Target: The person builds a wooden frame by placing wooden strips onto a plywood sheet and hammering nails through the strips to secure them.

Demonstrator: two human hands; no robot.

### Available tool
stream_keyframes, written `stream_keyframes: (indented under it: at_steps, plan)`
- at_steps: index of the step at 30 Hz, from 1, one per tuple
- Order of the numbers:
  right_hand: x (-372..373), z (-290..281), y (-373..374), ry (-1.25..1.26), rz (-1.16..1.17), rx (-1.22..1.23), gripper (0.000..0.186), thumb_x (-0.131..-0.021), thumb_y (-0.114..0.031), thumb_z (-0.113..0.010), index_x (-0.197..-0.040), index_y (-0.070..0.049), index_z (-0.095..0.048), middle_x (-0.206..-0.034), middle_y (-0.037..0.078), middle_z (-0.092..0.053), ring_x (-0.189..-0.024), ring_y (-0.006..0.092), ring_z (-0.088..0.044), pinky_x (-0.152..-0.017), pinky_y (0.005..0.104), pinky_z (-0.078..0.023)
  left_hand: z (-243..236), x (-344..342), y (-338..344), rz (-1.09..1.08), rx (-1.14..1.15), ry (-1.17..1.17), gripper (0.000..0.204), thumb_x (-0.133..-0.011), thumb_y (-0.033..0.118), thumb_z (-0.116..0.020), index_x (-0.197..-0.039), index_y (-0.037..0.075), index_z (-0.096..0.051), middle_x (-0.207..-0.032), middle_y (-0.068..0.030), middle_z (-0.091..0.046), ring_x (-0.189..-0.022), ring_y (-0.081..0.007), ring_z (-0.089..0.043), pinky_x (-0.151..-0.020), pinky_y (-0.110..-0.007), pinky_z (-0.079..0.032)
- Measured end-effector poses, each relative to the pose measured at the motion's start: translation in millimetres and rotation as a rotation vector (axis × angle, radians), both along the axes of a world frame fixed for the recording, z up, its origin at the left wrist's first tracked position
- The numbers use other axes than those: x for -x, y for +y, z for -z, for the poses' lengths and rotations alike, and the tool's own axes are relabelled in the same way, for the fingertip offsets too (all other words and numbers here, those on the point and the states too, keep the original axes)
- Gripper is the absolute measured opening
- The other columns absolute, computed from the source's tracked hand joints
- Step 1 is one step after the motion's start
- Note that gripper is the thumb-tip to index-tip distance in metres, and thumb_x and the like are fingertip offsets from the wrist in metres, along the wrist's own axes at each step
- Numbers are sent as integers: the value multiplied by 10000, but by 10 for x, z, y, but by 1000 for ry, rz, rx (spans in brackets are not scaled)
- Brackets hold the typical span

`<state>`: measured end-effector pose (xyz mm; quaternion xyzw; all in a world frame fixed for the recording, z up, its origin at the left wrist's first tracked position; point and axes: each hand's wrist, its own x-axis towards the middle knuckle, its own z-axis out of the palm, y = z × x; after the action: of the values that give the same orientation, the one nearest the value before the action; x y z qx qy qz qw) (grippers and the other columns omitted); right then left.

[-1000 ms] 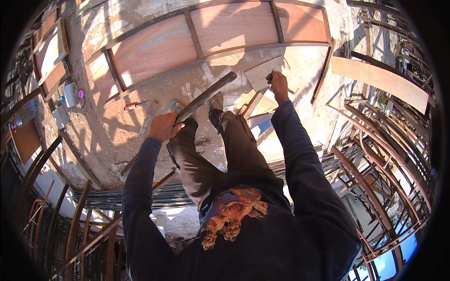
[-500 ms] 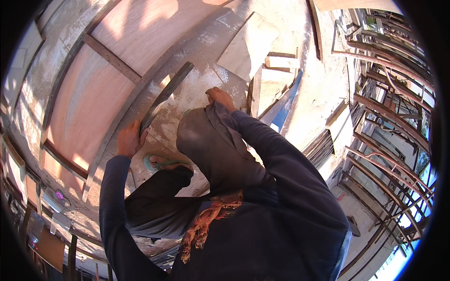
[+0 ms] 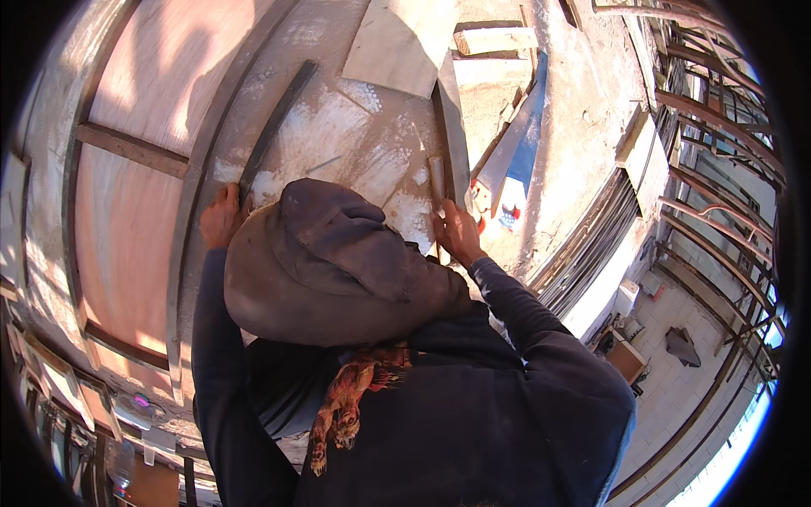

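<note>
I am crouching, my raised knee hiding part of my reach. My left hand (image 3: 221, 218) grips the lower end of a long dark timber strip (image 3: 275, 118) angled across the dusty floor (image 3: 338, 135). My right hand (image 3: 458, 232) has its fingers closed on a narrow tan wooden stick (image 3: 436, 175), beside a longer grey board (image 3: 452, 127). A pale plywood offcut (image 3: 393, 46) lies above that board. To the right are a blue tapering strip (image 3: 526, 144) and short light wood blocks (image 3: 494, 40).
Framed plywood panels (image 3: 127, 237) lie along the left. At the right are a bundle of thin rods (image 3: 591, 245) and many rusty timber or metal lengths (image 3: 718, 127). A plastic bottle (image 3: 125, 469) and pink object (image 3: 142, 400) sit at lower left.
I have turned and crouched lower. My right hand has moved from raised, then near my knee, onto the tan stick. My left hand still holds the dark strip, now lower to the floor.
</note>
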<state>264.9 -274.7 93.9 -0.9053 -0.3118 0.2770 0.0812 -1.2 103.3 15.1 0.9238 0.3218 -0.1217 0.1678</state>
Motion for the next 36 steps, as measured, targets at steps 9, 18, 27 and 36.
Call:
stream_keyframes:
  at_steps: [9, 18, 27, 36]
  plan:
    - [93, 368, 213, -161, 75, 384, 568, -817, -289, -614, -1216, 58, -406, -937, 259, -679, -846, 440, -668, -768, 505, -533, -203, 210, -139, -119, 61, 73, 360, -897, 435, -595, -1072, 121, -570, -992, -131, -658, -794, -370, -684, -656, -480, -549]
    - [-312, -219, 1089, -51, -61, -76, 445, -748, -242, -657, -1087, 13, -524, -856, 271, -665, -804, 449, -655, -731, 509, -509, -161, 337, -210, -201, 95, 53, 326, -895, 401, -607, -1068, 126, -578, -977, -120, -665, -798, -355, -686, -685, -463, -551]
    - [-186, -1061, 1870, 172, -416, -782, 115, -819, 11, -647, -915, -6, -586, -911, 128, -628, -868, 263, -627, -788, 352, -499, -81, 283, -317, -195, -62, -93, 268, -835, 250, -622, -1067, 122, -580, -922, -140, -649, -702, -315, -689, -606, -419, -553]
    - [-112, -727, 1343, 615, -457, -365, 428, -813, 10, -640, -1229, -64, -573, -1056, 168, -617, -955, 327, -621, -858, 385, -478, -71, 488, -356, -234, 80, -68, 380, -848, 350, -624, -1145, 120, -570, -1024, -146, -636, -757, -338, -676, -650, -458, -549]
